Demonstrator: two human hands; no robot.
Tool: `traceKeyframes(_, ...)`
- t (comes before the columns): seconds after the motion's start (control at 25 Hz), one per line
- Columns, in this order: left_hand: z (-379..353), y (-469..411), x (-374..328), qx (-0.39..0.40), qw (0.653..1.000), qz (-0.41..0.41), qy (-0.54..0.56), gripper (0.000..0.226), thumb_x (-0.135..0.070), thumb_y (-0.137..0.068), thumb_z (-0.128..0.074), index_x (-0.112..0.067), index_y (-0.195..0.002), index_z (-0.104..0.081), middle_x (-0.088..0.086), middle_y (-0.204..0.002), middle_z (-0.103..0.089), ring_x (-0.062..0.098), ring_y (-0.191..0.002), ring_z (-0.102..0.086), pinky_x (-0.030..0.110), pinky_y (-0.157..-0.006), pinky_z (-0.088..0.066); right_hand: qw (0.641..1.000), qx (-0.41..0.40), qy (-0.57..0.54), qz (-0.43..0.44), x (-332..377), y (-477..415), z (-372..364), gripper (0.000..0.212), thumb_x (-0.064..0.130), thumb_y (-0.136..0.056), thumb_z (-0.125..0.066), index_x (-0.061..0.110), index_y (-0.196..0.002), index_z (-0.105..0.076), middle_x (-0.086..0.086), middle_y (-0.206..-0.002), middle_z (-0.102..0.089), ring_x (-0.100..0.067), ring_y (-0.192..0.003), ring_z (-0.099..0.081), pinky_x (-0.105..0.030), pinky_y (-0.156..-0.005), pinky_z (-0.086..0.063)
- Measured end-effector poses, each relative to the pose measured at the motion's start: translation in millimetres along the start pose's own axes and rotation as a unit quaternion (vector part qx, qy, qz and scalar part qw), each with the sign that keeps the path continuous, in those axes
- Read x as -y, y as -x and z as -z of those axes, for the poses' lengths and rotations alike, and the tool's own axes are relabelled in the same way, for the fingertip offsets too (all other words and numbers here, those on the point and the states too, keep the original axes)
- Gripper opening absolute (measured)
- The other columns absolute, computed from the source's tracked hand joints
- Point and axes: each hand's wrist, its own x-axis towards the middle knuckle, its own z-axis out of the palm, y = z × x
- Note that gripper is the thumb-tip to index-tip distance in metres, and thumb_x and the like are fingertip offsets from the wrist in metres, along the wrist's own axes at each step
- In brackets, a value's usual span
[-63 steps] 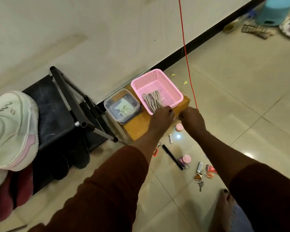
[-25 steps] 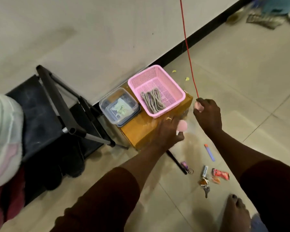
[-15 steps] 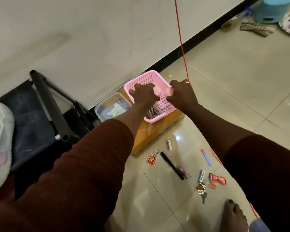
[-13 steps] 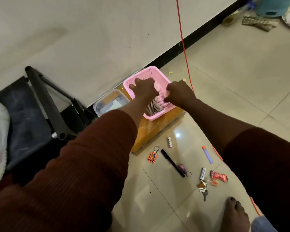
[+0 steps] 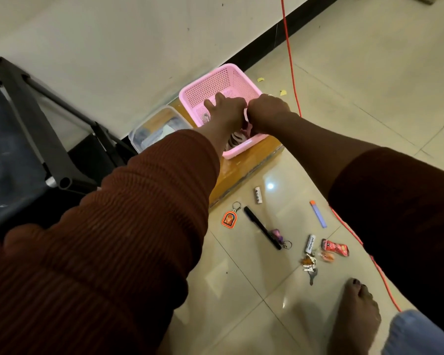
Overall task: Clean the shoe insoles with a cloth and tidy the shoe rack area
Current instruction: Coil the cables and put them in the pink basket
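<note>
2 hands over 1 pink basket (image 5: 215,75) at the right end of 1 wooden box (image 5: 241,166), left hand (image 5: 226,112) fingers spread, right hand (image 5: 267,112) curled, grip unclear

Both arms reach toward the far middle of the scene, the left forearm covered almost to the wrist by a ribbed rust-brown left sleeve (image 5: 139,213), the right forearm bare below its pushed-back right sleeve (image 5: 395,201). The left hand (image 5: 226,110) lies palm down, fingers stretched forward and slightly spread. Just right of it, the right hand (image 5: 265,112) is curled knuckles-up into a fist; what its fingers enclose is hidden.
</note>
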Motion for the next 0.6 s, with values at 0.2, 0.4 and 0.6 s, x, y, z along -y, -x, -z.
traceKeyframes(0.2, 3.8, 11.8, -5.4, -0.033, 0.999, -0.008, 0.029, 0.035, -0.022, -0.091, -0.059, -0.023, -0.126, -0.055, 0.007, -0.132, -0.052, 0.030, -0.128, -0.031, 0.048, -0.106, -0.020, 0.997, -0.071, -0.032, 0.022, -4.1, 23.7, 10.1, 0.035, 0.013, -0.086, -0.063, 0.007, -0.121, -0.058, -0.019, -0.118, -0.059, -0.035, -0.108, -0.058, -0.045, -0.095, -0.046)
traceKeyframes(0.4, -4.7, 56.0, -17.0, -0.158, 0.978, -0.046, 0.125, 0.030, -0.018, -0.092, -0.055, -0.022, -0.121, -0.062, 0.003, -0.126, -0.060, 0.025, -0.121, -0.043, 0.041, -0.099, -0.028, 0.976, -0.176, -0.127, 0.009, -23.8, 91.6, -5.5, 0.027, 0.005, -0.089, -0.055, 0.005, -0.114, -0.064, -0.020, -0.104, -0.066, -0.037, -0.096, -0.055, -0.036, -0.072, -0.046)
traceKeyframes(0.6, -60.5, 113.5, -27.5, -0.350, 0.895, -0.223, 0.164, 0.017, -0.008, -0.081, -0.052, -0.006, -0.088, -0.068, 0.012, -0.084, -0.068, 0.034, -0.082, -0.061, 0.038, -0.073, -0.049, 0.946, -0.107, -0.234, -0.197, -39.5, 146.6, -66.9, 0.023, 0.011, -0.090, -0.054, 0.010, -0.111, -0.065, -0.015, -0.104, -0.067, -0.036, -0.101, -0.057, -0.035, -0.074, -0.046)
